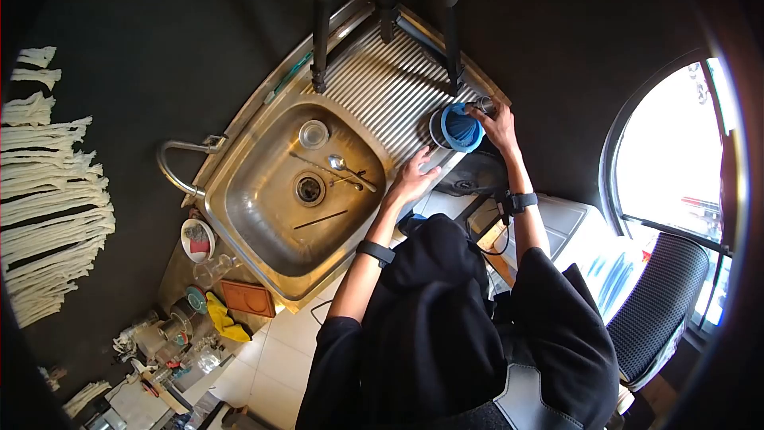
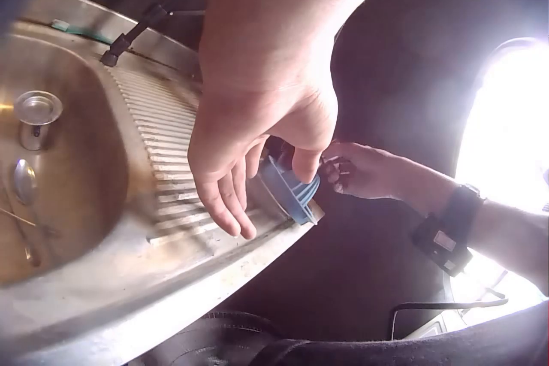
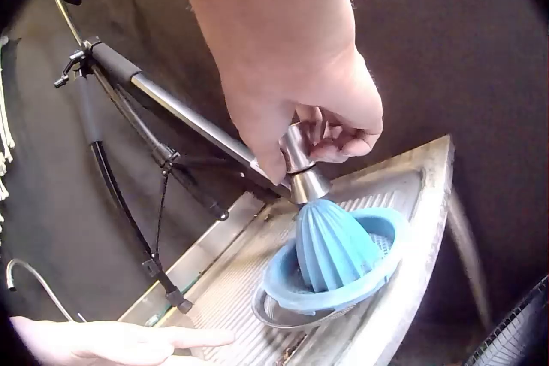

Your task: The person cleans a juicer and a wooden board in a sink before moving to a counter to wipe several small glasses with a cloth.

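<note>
Far left, pale fringed cloth strips (image 1: 48,191) hang against a black wall. Below them the bench end (image 1: 171,267) is crowded with a white bowl (image 1: 196,240), a brown board (image 1: 248,298) and a yellow cloth (image 1: 224,319). The steel sink (image 1: 263,215) has a curved tap (image 1: 177,166); in its basin lie one glass (image 1: 313,134), one spoon (image 1: 341,165) and two thin sticks. My left hand (image 1: 411,179) rests flat, fingers straight, on the ribbed drainboard (image 1: 390,87), holding nothing. Just right of it, at the drainboard's far corner, stands one blue juicer (image 3: 339,250) in a metal bowl. My right hand (image 3: 313,113) has its grip pinched on one small metal cup (image 3: 300,160), tilted against the juicer's cone tip. Far right, a bright window (image 1: 676,151) and a mesh chair (image 1: 660,302).
</note>
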Motion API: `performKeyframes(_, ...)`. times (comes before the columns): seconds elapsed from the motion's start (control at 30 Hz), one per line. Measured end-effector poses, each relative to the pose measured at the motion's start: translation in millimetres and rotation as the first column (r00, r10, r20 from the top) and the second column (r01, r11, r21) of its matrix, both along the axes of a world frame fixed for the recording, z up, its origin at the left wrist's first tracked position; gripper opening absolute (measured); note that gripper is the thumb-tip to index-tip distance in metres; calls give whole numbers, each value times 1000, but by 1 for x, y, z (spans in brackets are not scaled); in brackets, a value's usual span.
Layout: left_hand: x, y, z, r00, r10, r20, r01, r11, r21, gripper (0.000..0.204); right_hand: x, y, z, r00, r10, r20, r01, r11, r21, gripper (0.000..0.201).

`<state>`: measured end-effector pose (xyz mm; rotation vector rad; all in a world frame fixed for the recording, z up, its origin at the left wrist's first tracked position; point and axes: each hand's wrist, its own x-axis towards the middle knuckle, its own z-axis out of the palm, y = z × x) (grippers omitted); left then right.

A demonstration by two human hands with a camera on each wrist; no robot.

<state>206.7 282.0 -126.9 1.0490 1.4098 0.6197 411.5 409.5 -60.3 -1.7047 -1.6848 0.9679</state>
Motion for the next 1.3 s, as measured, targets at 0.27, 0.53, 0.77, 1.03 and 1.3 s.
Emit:
performKeyframes(0.27, 5, 1, -40, 998, -30, -51, 38, 985, 171, 73, -7, -15, -56, 625, -315, -714, 31, 924, -381, 26)
performKeyframes(0.53, 12, 1, -21, 995, 98, -36, -92, 986, 140, 94, -24, -24, -49, 703, -97, -704, -77, 974, -211, 32)
performKeyframes(0.77, 11, 6, -6, 989, 144, 30, -147, 964, 223, 97, -23, -24, -41, 543, -143, -827, -114, 964, -241, 31)
performKeyframes(1.03, 6, 6, -8, 993, 117, -23, -108, 964, 242, 95, -14, -22, -13, 789, 44, -612, -127, 988, -93, 25)
performKeyframes(1.3, 6, 7, -1, 993, 76, -95, -67, 993, 96, 93, -42, -33, -12, 946, 322, -31, -318, 944, 85, 41)
